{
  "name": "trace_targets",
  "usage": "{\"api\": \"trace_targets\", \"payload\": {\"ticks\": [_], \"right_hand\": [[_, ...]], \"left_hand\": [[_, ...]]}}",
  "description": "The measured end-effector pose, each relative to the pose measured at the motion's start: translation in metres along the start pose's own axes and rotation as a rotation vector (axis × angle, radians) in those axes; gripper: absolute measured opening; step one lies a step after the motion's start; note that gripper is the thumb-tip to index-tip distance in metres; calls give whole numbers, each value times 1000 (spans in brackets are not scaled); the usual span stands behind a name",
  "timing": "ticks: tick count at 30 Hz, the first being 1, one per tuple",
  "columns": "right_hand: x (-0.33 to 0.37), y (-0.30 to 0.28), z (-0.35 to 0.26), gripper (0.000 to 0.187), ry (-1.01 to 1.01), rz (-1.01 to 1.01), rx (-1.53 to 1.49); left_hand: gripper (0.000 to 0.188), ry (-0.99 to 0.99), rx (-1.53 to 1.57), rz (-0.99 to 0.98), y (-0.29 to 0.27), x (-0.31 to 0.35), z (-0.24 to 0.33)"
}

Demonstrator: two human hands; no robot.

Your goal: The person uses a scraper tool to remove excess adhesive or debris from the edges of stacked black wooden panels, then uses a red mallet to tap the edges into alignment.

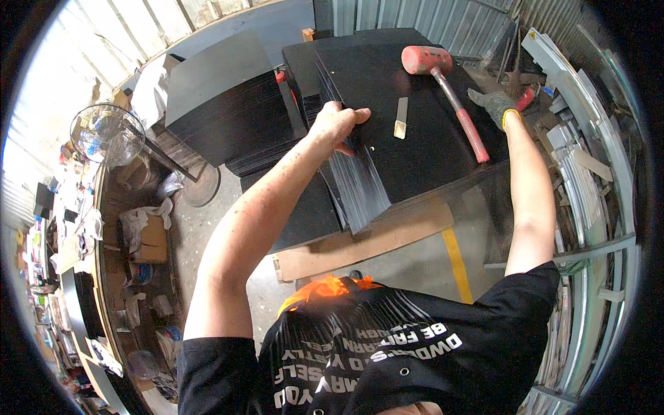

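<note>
A tall stack of black sheets stands in front of me, its left side showing many thin edges. My bare left hand is closed at the upper left edge of this stack, one finger reaching over the top sheet. At the far right edge is my right hand, in a grey glove with a yellow cuff, its visible fingers stretched toward the stack. Between the hands, a mallet with a red head and red grip lies on the top sheet. Left of it is a small flat strip, pale at its near end.
Another stack of black sheets stands at the left, beside a pedestal fan. Long metal profiles lean along the right. A cardboard piece lies below the stack's near edge. Cluttered shelves line the far left.
</note>
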State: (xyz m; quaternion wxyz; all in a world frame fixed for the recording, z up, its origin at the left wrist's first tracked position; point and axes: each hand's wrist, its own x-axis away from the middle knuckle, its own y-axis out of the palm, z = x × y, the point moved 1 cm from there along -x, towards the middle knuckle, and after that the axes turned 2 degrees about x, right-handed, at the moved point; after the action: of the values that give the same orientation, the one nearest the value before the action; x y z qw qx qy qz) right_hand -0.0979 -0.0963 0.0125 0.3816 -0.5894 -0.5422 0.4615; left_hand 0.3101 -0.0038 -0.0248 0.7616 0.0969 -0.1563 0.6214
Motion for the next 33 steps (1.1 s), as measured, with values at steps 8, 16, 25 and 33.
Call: {"api": "trace_targets", "payload": {"ticks": [8,16,25,33], "right_hand": [[5,-3,-4,53,-18,76,89],[18,-11,-20,54,-8,38,26],[1,6,8,54,-180,-57,-404],[16,-10,-10,55,-57,-124,-444]], "left_hand": [[61,-27,-30,69,5,0,3],[40,35,-58,113,7,-1,-1],[40,53,-49,119,4,2,-2],[50,46,-29,21,3,5,2]]}}
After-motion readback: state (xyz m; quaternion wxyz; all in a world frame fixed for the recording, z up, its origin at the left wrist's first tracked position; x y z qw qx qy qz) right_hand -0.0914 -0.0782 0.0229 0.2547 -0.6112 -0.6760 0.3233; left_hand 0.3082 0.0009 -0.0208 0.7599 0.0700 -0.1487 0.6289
